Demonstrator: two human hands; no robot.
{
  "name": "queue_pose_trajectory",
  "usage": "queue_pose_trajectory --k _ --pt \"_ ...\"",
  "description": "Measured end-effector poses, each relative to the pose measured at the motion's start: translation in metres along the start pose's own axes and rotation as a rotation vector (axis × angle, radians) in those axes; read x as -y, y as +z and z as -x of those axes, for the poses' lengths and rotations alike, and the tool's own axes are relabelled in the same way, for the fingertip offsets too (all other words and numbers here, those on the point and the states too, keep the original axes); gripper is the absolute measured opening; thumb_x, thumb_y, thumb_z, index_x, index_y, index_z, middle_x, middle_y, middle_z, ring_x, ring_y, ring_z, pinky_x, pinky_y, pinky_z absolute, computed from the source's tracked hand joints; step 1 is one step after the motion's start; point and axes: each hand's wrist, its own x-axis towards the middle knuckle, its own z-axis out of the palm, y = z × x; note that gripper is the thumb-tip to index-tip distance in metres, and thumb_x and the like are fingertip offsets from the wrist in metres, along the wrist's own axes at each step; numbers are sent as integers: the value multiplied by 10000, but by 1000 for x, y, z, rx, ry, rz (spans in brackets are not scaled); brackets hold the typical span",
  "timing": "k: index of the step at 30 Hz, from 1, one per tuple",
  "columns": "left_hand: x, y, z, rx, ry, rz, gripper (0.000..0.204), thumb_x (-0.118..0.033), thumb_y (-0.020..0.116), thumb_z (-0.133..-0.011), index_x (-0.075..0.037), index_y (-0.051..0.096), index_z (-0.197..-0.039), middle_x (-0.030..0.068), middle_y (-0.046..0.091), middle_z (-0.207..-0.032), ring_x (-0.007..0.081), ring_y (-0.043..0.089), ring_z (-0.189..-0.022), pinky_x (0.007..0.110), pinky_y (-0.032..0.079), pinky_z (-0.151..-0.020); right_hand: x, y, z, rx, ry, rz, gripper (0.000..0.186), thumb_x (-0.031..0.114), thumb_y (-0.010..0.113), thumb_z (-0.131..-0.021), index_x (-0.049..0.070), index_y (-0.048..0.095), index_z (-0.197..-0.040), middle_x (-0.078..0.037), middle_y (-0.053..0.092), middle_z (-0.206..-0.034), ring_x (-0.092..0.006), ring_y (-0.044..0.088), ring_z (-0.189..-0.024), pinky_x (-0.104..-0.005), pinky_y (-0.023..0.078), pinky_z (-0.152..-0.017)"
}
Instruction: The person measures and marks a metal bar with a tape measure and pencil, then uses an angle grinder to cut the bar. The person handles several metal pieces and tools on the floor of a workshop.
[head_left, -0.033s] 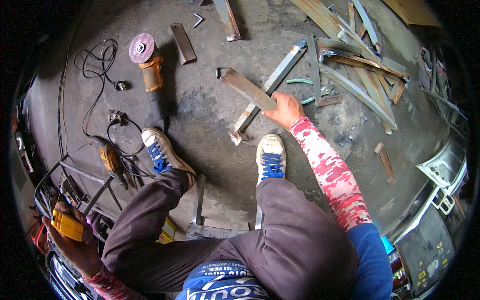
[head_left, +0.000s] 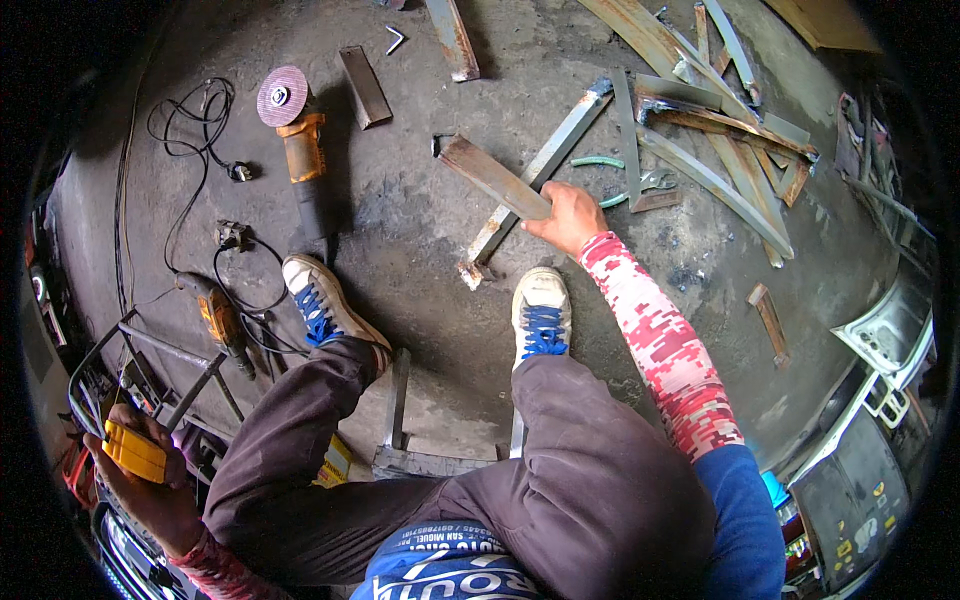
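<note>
My right hand [head_left: 566, 215] grips one end of a rusty flat steel piece [head_left: 485, 170], which lies slanted over a longer steel bar [head_left: 560, 142] on the floor, just beyond my right shoe [head_left: 542, 310]. A small dark square part [head_left: 437, 145] shows at the far end of that piece. Low at the left, my left hand [head_left: 140, 475] is closed around a yellow tape measure [head_left: 137, 450], held beside my left leg. Green-handled pliers [head_left: 600, 161] lie to the right of the longer bar, near a steel angle [head_left: 640, 201].
An angle grinder [head_left: 305, 160], a power tool [head_left: 217, 315] and cords lie at the left, near a tubular frame [head_left: 184, 410]. A pile of steel pieces [head_left: 715, 185] occupies the upper right, a white panel [head_left: 880, 335] the right edge. A dark offcut [head_left: 365, 87] lies beyond the grinder.
</note>
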Motion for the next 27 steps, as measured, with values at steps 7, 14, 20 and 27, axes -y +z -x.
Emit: queue_pose_trajectory --k 7,14,20,27 --pt "5 -8 -5 39 62 -43 483 -552 443 -1103 -76 515 -1127 104 619 -824 95 485 -483 191 360 -379 15 6 -2 40 -105 73 470 415 812 -796 46 688 -1060 -205 739 -919 -421 720 -904 -540 563 -816" --pt "5 5 -2 -152 108 -61 478 -549 452 -1099 -75 509 -1134 96 601 -806 86 461 -454 183 377 -366 21 35 4 -252 -172 166 361 322 772 -809 39 697 -1021 -201 732 -905 -431 708 -935 -525 561 -865" --pt "-1 6 0 -100 10 -6 469 -536 457 -1097 -78 516 -1176 91 603 -806 81 459 -450 181 385 -368 34 -2 2 -57 36 51 365 297 745 -821 0 690 -1026 -259 740 -907 -454 727 -877 -548 578 -822" --pt "-2 6 8 -96 111 -52 457 -546 450 -1096 -95 480 -1153 83 585 -795 74 422 -453 167 368 -374 46 -148 72 -384 -39 -340 290 249 667 -953 -2 704 -1092 -125 767 -899 -242 741 -800 -432 590 -783"
